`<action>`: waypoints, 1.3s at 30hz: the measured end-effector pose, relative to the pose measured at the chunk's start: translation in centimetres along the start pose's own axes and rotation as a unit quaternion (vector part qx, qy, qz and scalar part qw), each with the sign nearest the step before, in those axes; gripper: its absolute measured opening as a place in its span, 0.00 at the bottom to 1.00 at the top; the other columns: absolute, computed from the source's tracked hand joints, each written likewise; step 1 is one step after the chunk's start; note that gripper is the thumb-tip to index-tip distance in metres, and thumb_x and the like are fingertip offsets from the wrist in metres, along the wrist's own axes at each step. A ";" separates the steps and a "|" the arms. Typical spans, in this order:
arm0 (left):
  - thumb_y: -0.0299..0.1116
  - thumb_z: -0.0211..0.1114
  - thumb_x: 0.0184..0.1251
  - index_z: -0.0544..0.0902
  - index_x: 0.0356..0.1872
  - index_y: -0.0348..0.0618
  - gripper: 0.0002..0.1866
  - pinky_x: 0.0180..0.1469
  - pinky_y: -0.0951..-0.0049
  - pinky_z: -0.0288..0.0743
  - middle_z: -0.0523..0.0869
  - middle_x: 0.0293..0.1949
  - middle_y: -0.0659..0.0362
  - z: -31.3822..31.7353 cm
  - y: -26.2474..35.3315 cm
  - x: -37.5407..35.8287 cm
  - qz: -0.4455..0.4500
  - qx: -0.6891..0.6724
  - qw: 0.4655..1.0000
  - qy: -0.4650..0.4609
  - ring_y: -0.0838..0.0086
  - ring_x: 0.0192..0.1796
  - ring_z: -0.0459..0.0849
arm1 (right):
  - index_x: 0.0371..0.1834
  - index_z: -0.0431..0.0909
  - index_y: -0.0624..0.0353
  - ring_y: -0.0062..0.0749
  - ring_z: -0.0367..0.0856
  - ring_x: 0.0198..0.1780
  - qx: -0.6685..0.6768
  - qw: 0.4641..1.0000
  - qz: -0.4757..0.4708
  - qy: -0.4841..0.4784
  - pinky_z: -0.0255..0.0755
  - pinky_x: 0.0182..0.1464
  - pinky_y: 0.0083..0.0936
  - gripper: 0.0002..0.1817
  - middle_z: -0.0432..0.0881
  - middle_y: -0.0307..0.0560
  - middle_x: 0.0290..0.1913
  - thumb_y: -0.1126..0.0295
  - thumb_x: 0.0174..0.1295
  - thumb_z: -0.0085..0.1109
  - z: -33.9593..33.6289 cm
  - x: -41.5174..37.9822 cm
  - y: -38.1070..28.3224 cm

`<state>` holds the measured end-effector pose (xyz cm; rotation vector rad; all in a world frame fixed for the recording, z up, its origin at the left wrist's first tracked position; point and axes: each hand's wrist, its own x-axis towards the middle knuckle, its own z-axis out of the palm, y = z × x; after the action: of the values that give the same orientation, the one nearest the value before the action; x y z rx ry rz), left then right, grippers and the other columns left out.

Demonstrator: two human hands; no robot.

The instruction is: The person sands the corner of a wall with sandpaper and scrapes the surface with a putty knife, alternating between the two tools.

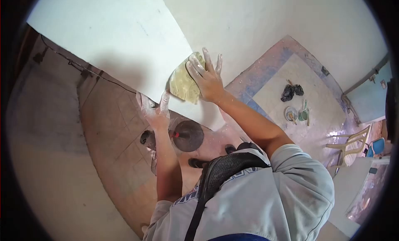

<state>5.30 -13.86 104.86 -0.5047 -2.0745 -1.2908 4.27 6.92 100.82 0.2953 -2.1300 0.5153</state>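
Observation:
A worn, yellowish sheet of sandpaper [182,86] lies against the white wall panel [137,37], close to its corner edge. My right hand [207,78] presses on the sheet's right side, holding it to the surface, with white dust on the fingers. Lower and to the left, my left hand [153,110] touches the panel's bottom edge. Its dusty fingers are apart and nothing shows in them.
A stand fan [188,136] is on the tiled floor below my left hand. Further right are black plastic bags [291,91], a bowl [291,113] and a green container [304,115]. A plastic chair [353,146] stands at the far right. A cable [93,72] runs along the panel's lower edge.

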 end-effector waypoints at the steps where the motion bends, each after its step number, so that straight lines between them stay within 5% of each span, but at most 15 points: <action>1: 0.33 0.80 0.59 0.76 0.66 0.31 0.34 0.66 0.59 0.68 0.76 0.63 0.42 0.1 0.2 0.0 -0.020 -0.033 0.999 0.004 0.50 0.63 0.76 | 0.78 0.69 0.42 0.61 0.51 0.84 0.015 1.000 0.000 0.020 0.27 0.69 0.88 0.44 0.67 0.37 0.80 0.49 0.55 0.69 0.2 0.2 0.2; 4: 0.32 0.78 0.64 0.82 0.55 0.31 0.22 0.62 0.66 0.69 0.78 0.55 0.49 0.1 -0.1 -0.2 0.028 0.040 0.999 0.006 0.60 0.59 0.76 | 0.78 0.69 0.44 0.62 0.51 0.84 0.037 0.996 -0.016 0.074 0.29 0.69 0.89 0.45 0.68 0.37 0.80 0.53 0.53 0.71 -3.4 6.6 -2.3; 5: 0.33 0.80 0.60 0.77 0.64 0.31 0.33 0.65 0.59 0.69 0.75 0.64 0.43 -0.1 0.7 -0.1 -0.035 0.007 0.999 -0.018 0.52 0.63 0.75 | 0.78 0.69 0.44 0.62 0.52 0.83 0.027 0.996 -0.020 0.079 0.30 0.68 0.89 0.44 0.68 0.37 0.79 0.54 0.53 0.70 -3.5 7.2 -2.5; 9: 0.32 0.81 0.60 0.76 0.66 0.32 0.34 0.65 0.62 0.69 0.74 0.64 0.44 0.2 -0.6 -0.2 -0.026 -0.031 0.999 0.005 0.55 0.63 0.75 | 0.77 0.71 0.45 0.63 0.47 0.85 0.053 0.998 0.004 0.034 0.26 0.70 0.85 0.38 0.67 0.39 0.80 0.57 0.60 0.66 -0.5 0.4 -0.7; 14: 0.32 0.81 0.60 0.75 0.68 0.32 0.36 0.65 0.63 0.70 0.73 0.65 0.44 0.3 0.5 -0.1 -0.001 0.005 1.000 -0.003 0.55 0.64 0.76 | 0.81 0.63 0.46 0.64 0.40 0.86 0.071 0.997 -0.003 0.043 0.26 0.69 0.88 0.47 0.58 0.39 0.84 0.55 0.56 0.69 -4.5 6.8 -2.4; 17: 0.32 0.81 0.60 0.73 0.70 0.33 0.38 0.66 0.64 0.70 0.72 0.67 0.43 0.2 0.5 -0.1 -0.058 -0.017 0.998 0.004 0.57 0.66 0.75 | 0.80 0.66 0.48 0.65 0.42 0.85 0.018 1.000 -0.011 -0.004 0.26 0.69 0.87 0.45 0.59 0.41 0.84 0.57 0.56 0.69 -0.8 1.6 0.0; 24: 0.32 0.81 0.59 0.76 0.67 0.32 0.35 0.68 0.62 0.69 0.74 0.66 0.43 0.3 0.0 -0.2 -0.047 -0.058 0.997 -0.001 0.53 0.67 0.74 | 0.80 0.65 0.51 0.65 0.46 0.84 0.048 0.997 -0.021 0.052 0.23 0.71 0.84 0.46 0.62 0.45 0.82 0.52 0.56 0.68 -2.5 5.5 -1.6; 28: 0.33 0.81 0.58 0.77 0.66 0.34 0.35 0.72 0.60 0.66 0.75 0.66 0.44 0.3 0.3 0.0 -0.022 -0.044 0.999 0.017 0.55 0.70 0.72 | 0.80 0.65 0.52 0.64 0.44 0.85 -0.010 0.999 -0.010 -0.042 0.20 0.72 0.83 0.41 0.60 0.44 0.84 0.56 0.61 0.61 -0.9 -0.1 0.5; 30: 0.34 0.81 0.58 0.77 0.67 0.36 0.35 0.72 0.59 0.66 0.75 0.67 0.44 0.1 0.3 0.1 -0.033 -0.036 0.999 0.011 0.55 0.72 0.71 | 0.81 0.64 0.52 0.65 0.44 0.85 0.021 0.999 -0.024 -0.008 0.20 0.71 0.83 0.42 0.60 0.45 0.83 0.56 0.61 0.61 -2.8 2.9 -0.6; 31: 0.34 0.81 0.58 0.77 0.67 0.36 0.36 0.72 0.59 0.66 0.74 0.68 0.44 0.0 0.3 0.3 -0.023 -0.011 1.000 0.002 0.55 0.72 0.71 | 0.81 0.60 0.62 0.68 0.43 0.85 0.019 0.998 -0.053 0.021 0.18 0.73 0.80 0.42 0.56 0.54 0.84 0.63 0.62 0.61 -3.6 4.6 -1.1; 39: 0.35 0.82 0.58 0.76 0.67 0.36 0.37 0.72 0.60 0.67 0.73 0.69 0.45 0.1 0.6 0.1 -0.029 -0.016 0.999 0.006 0.55 0.71 0.73 | 0.80 0.62 0.59 0.70 0.43 0.84 -0.008 0.999 -0.040 -0.017 0.18 0.72 0.81 0.45 0.58 0.53 0.83 0.64 0.57 0.65 -3.3 4.0 -0.8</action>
<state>5.62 -13.50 105.29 -0.4528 -2.0740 -1.3600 4.71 7.63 105.98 0.3804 -2.1445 0.4492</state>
